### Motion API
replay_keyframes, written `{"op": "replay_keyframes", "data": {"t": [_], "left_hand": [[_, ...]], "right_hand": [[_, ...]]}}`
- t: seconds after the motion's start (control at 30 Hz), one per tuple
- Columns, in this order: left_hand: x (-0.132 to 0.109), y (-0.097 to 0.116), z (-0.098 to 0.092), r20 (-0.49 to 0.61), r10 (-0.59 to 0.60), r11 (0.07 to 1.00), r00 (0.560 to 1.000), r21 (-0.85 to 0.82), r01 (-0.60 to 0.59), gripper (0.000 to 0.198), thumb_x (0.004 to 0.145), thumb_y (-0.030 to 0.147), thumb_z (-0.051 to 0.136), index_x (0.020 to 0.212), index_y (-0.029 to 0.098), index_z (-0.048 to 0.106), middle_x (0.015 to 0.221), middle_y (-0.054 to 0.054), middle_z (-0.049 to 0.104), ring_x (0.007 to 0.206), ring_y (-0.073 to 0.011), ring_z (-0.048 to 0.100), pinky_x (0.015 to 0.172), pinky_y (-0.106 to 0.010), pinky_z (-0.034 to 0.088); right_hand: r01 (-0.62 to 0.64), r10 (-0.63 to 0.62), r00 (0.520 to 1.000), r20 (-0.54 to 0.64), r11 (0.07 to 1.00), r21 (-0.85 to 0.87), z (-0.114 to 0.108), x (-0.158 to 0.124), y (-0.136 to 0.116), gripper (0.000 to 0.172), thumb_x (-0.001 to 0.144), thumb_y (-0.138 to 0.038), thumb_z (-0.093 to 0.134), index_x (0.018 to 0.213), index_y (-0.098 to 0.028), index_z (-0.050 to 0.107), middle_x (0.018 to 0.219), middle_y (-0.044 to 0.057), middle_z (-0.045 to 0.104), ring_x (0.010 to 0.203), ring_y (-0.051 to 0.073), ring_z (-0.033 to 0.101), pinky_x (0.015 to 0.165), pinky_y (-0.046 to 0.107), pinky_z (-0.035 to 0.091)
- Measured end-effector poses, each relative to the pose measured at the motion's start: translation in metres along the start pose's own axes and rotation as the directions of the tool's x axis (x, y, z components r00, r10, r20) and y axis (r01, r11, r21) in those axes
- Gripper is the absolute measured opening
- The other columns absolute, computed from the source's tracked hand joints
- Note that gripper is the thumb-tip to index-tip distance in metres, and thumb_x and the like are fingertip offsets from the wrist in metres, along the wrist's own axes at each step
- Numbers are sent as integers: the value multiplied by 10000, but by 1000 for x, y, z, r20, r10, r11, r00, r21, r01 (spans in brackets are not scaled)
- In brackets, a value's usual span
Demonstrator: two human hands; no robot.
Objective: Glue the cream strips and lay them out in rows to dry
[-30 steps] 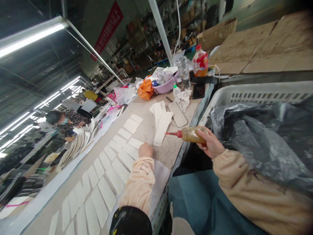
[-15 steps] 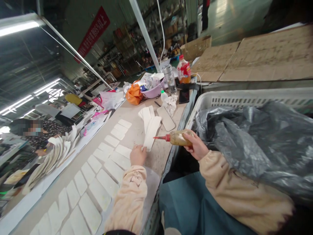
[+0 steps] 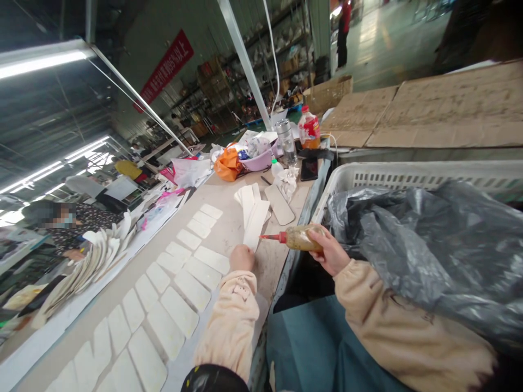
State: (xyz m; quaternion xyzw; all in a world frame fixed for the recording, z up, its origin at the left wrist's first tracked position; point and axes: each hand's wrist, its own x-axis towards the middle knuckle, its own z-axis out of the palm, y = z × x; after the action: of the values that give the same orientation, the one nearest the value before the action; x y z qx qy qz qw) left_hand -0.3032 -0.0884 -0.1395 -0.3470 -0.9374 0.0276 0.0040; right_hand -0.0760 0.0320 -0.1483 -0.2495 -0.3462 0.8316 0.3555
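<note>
The left hand (image 3: 242, 257), curled, is set on the tabletop (image 3: 272, 261) at the near end of a thin, limp white strip (image 3: 255, 220); a pinch cannot be confirmed. The squeeze bottle (image 3: 300, 238), judged light and soft-walled, is gripped mid-body by the right hand (image 3: 329, 253), nozzle levelled leftward.

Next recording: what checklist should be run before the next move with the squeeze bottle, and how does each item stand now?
1. Right hand: grip shut around the squeeze bottle: ok.
2. Red nozzle aimed over the workbench, away from the basket: ok.
3. Nozzle open or blocked: cannot tell.
4. Left hand down by the white pieces; whether it pins one: cannot tell.
5. Rows of white pieces lying flat: ok.
</note>
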Motion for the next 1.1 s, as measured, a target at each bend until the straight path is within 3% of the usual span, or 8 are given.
{"op": "replay_keyframes", "data": {"t": [0.2, 0.3, 0.4, 0.53, 0.63, 0.77, 0.9, 1.1], "left_hand": [[-22, -5, -21, -137, -14, 999, 991, -43, 8, 222, 799, 250, 457, 799, 169, 663, 877, -97, 661, 808, -200, 614, 666, -280, 411], [-62, -24, -38, -238, 64, 996, 969, -42, -76, 174, 792, 231, 462, 777, 183, 629, 815, -58, 639, 782, -182, 600, 685, -274, 405], [-121, -49, -43, -207, 118, 993, 971, 12, -118, 138, 794, 220, 468, 753, 195, 598, 771, -32, 609, 734, -172, 585, 656, -274, 392], [-194, -77, -25, -69, 82, 996, 994, 32, -80, 120, 809, 211, 475, 741, 196, 572, 730, -20, 580, 667, -166, 567, 612, -278, 384], [-224, -88, -6, -33, 67, 997, 997, -29, -68, 152, 842, 193, 445, 761, 189, 574, 725, -28, 570, 678, -164, 568, 629, -276, 409], [-240, -93, 13, -208, 72, 968, 975, -222, -119, 207, 893, 188, 380, 891, 176, 588, 842, -63, 588, 798, -169, 576, 743, -297, 466], [-254, -97, 25, -394, 25, 926, 919, -336, -169, 184, 881, 207, 451, 987, 159, 593, 958, -93, 583, 900, -182, 561, 824, -339, 486], [-267, -101, 37, -407, 76, 911, 910, -343, -229, 258, 856, 178, 499, 1091, 188, 604, 1047, -99, 575, 951, -195, 535, 876, -385, 463]], "right_hand": [[8, -8, 1000, -24, 1000, 4, -1, 0, 1, 448, 673, -449, 718, 987, -231, 484, 673, -48, 503, 370, 36, 371, 279, 111, 159], [-2, 2, 1000, -1, 1000, 10, -2, 0, 0, 439, 679, -442, 716, 988, -240, 477, 677, -51, 501, 370, 36, 366, 279, 109, 154], [-17, 16, 999, 41, 1000, 14, -1, -3, -1, 432, 684, -431, 719, 987, -244, 475, 684, -50, 496, 376, 38, 366, 282, 111, 160], [-35, 40, 991, 128, 999, -38, 4, -13, 2, 414, 695, -416, 719, 990, -245, 484, 695, -44, 495, 396, 44, 369, 286, 117, 171], [-32, 56, 981, 184, 991, -132, 14, -23, 9, 411, 702, -417, 720, 998, -246, 492, 701, -40, 489, 416, 49, 370, 290, 119, 181], [-21, 103, 965, 243, 948, -317, 33, -42, 23, 430, 709, -437, 717, 1028, -257, 493, 705, -41, 489, 423, 49, 363, 310, 132, 224], [94, 112, 923, 368, 862, -498, 50, -59, 35, 444, 725, -445, 699, 1077, -265, 496, 707, -39, 505, 444, 69, 391, 363, 178, 318], [417, 55, 808, 587, 650, -635, 69, -63, 56, 410, 736, -405, 686, 1072, -232, 527, 894, 17, 588, 763, 184, 558, 688, 297, 472]]}}
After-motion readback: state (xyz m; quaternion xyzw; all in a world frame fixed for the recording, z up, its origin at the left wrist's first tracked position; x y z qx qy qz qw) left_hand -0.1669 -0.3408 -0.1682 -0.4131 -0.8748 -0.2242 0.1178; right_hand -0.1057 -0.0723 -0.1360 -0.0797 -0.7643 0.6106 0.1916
